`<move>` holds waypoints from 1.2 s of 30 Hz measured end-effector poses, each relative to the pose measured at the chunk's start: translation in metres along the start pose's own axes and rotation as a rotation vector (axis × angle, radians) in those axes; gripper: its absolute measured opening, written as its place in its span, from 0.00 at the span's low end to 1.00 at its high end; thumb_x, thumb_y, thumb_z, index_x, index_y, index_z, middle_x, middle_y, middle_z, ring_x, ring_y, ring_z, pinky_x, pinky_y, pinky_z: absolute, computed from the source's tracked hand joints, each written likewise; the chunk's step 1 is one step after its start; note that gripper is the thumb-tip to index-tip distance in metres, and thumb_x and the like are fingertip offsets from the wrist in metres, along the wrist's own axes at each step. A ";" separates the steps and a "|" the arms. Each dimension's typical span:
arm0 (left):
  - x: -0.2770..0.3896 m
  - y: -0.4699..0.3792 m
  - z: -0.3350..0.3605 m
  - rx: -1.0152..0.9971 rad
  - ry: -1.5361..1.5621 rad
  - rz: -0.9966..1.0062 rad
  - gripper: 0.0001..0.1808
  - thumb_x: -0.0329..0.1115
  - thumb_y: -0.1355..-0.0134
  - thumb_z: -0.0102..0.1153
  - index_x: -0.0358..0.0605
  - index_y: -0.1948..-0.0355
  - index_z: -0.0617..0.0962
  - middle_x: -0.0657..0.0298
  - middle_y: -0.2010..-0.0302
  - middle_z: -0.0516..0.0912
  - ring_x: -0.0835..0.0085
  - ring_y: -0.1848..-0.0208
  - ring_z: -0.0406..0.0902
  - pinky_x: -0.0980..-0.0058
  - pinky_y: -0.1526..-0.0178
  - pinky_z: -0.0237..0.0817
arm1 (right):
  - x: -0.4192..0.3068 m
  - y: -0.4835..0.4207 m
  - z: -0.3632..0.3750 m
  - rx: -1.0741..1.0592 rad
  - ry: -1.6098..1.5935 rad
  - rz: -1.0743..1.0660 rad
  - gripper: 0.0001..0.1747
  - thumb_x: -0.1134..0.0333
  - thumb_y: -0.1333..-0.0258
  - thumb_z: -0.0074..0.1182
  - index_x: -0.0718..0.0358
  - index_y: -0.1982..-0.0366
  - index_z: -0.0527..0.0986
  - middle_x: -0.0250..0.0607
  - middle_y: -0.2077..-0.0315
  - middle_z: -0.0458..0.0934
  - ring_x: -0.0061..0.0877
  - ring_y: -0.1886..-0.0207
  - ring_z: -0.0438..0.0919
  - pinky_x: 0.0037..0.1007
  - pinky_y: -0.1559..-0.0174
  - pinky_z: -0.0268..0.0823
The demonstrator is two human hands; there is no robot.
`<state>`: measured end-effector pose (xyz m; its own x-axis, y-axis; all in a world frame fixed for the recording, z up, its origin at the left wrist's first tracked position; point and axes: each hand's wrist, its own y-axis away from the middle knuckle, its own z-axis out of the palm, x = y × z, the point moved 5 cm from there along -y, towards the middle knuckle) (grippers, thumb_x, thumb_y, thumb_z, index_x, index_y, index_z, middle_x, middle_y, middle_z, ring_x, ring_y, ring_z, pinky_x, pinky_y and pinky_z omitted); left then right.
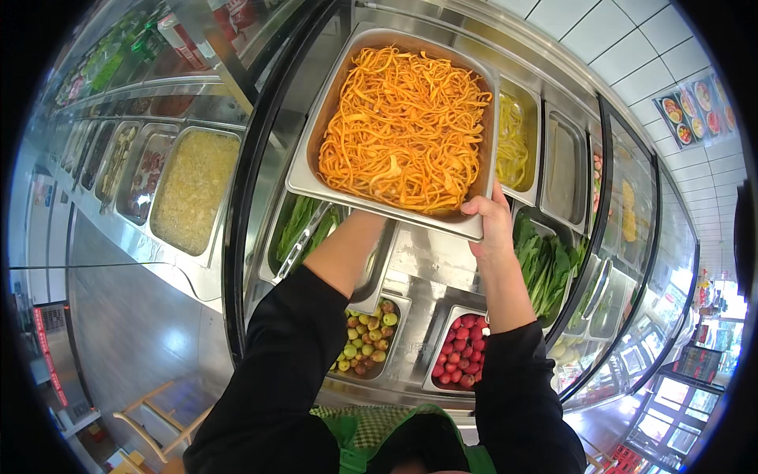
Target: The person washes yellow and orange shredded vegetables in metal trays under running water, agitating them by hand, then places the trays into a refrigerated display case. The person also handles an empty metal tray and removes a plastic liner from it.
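Observation:
A deep stainless steel pan (414, 220) of orange-coloured noodles (402, 130) is held up in front of me, over a metal food counter. My right hand (496, 220) grips its near right corner, thumb over the rim and fingers outside. My left forearm (346, 249) passes under the near side of the pan, which hides the left hand. Metal tongs (299, 246) lie across a pan of leafy greens (291, 225), left of that forearm. Right of my right hand are more leafy greens (542, 272).
Yellow noodles (512, 139) and a shallow metal pan (562, 172) sit to the right. Greenish-brown fruits (367, 343) and small red fruits (459, 355) are in pans near me. A black-framed partition (257, 118) flanks the counter. A pan of pale yellow food (195, 189) stands beyond it.

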<state>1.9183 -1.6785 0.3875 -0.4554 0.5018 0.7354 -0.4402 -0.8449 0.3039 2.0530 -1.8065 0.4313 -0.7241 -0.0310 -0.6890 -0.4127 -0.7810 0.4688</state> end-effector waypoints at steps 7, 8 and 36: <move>0.042 0.075 -0.031 -0.184 -0.037 -0.261 0.31 0.39 0.40 0.55 0.42 0.36 0.69 0.58 0.36 0.71 0.59 0.34 0.67 0.42 0.36 0.60 | 0.014 -0.025 0.011 -0.048 0.023 0.008 0.39 0.85 0.65 0.46 0.66 0.41 0.68 0.42 0.55 0.77 0.31 0.57 0.76 0.28 0.55 0.71; 0.049 0.083 -0.026 -0.286 0.034 -0.250 0.33 0.41 0.41 0.56 0.44 0.35 0.67 0.58 0.36 0.72 0.57 0.33 0.65 0.39 0.36 0.57 | 0.017 -0.028 0.013 -0.068 0.019 0.012 0.40 0.86 0.65 0.45 0.66 0.40 0.67 0.42 0.54 0.76 0.32 0.55 0.76 0.28 0.52 0.71; 0.028 0.024 -0.092 0.290 -0.011 -0.257 0.27 0.34 0.46 0.50 0.32 0.45 0.68 0.48 0.50 0.78 0.53 0.50 0.79 0.45 0.44 0.71 | 0.058 -0.059 0.009 -0.073 0.357 0.118 0.39 0.69 0.40 0.54 0.48 0.29 0.55 0.36 0.35 0.62 0.28 0.35 0.63 0.37 0.42 0.64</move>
<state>1.8235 -1.6678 0.3600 -0.3493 0.7033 0.6191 -0.3013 -0.7099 0.6365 2.0302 -1.7565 0.3684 -0.5206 -0.3288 -0.7880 -0.2880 -0.8012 0.5245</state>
